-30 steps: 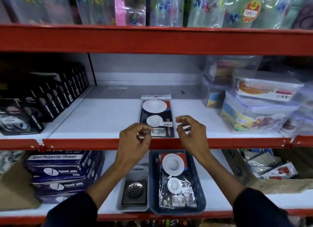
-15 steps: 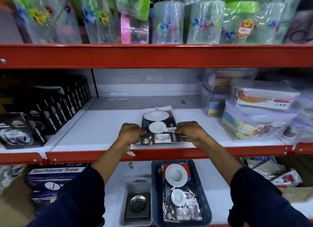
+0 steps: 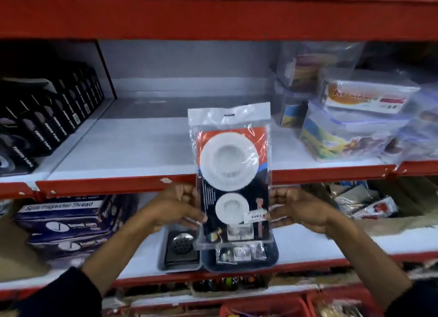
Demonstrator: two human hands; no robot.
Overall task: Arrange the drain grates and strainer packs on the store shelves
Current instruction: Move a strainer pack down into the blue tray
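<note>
A strainer pack (image 3: 231, 174) in clear plastic, with two white round strainers on a red and black card, stands upright in front of the middle shelf (image 3: 132, 148). My left hand (image 3: 176, 206) grips its lower left edge and my right hand (image 3: 299, 209) grips its lower right edge. Below it, on the lower shelf, a dark blue tray (image 3: 272, 257) holds another strainer pack (image 3: 240, 254), mostly hidden behind the held one. A metal drain grate (image 3: 181, 245) lies in a grey tray (image 3: 163, 265) to the left of the blue tray.
Black boxes (image 3: 47, 125) line the middle shelf's left side. Clear plastic food containers (image 3: 350, 125) are stacked on its right. Blue polyester thread boxes (image 3: 64, 222) sit on the lower shelf at left, and a cardboard box with packets (image 3: 369, 205) at right.
The strainer pack lay flat on the middle shelf; both hands have gripped its sides, lifted it off the shelf and tipped it upright toward me.
</note>
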